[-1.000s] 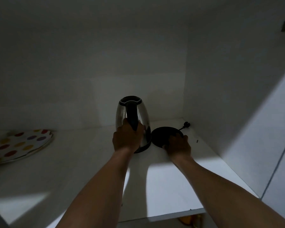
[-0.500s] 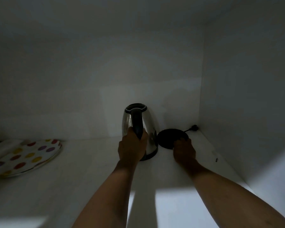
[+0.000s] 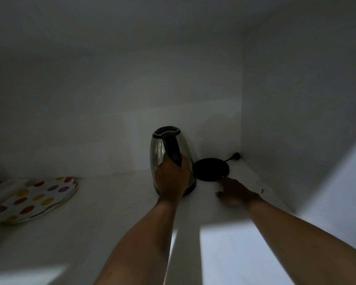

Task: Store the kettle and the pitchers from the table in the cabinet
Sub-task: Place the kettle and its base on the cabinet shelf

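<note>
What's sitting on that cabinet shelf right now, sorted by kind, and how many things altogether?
Kettle: 1, held by the left hand
Black kettle base with cord: 1, just beyond the right hand
Polka-dot plate: 1
Total: 3

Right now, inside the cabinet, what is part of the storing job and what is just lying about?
Job: kettle, held by its handle in the left hand; kettle base, just beyond the open right hand.
Lying about: dotted plate.
</note>
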